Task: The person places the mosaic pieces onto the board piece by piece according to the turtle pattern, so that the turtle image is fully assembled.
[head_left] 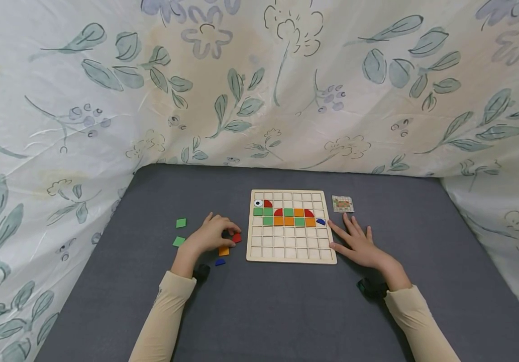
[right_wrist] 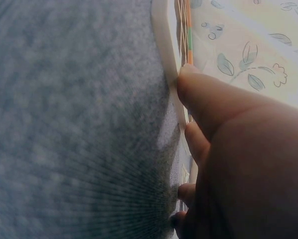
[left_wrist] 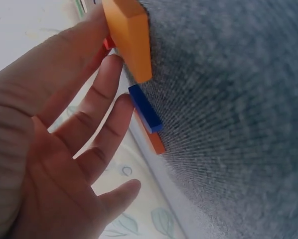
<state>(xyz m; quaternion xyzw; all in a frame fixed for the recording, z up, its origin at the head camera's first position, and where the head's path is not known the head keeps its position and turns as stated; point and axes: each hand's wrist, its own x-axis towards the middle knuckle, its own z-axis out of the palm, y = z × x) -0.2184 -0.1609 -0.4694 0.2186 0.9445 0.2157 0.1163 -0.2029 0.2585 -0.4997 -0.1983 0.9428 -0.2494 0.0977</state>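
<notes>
My left hand [head_left: 209, 234] is at the left of a wooden grid board [head_left: 291, 246], thumb and forefinger pinching a small red piece [head_left: 237, 238]. In the left wrist view the red piece is mostly hidden behind the thumb and an orange tile [left_wrist: 131, 40]. A blue piece [left_wrist: 145, 109] shows by the fingertips there. My right hand [head_left: 360, 246] is spread, with thumb and forefinger touching the board's right edge. On the board, green [head_left: 288, 212] and orange [head_left: 289, 221] squares, red rounded pieces [head_left: 279, 213], a blue piece [head_left: 320, 221] and an eye tile [head_left: 258, 203] form a shape.
Two green squares [head_left: 181, 222] lie left of my left hand. A small patterned card [head_left: 342, 204] lies beyond my right fingertips, beside the board. Everything rests on a dark grey cloth [head_left: 286, 306], with a floral curtain [head_left: 241, 100] behind it.
</notes>
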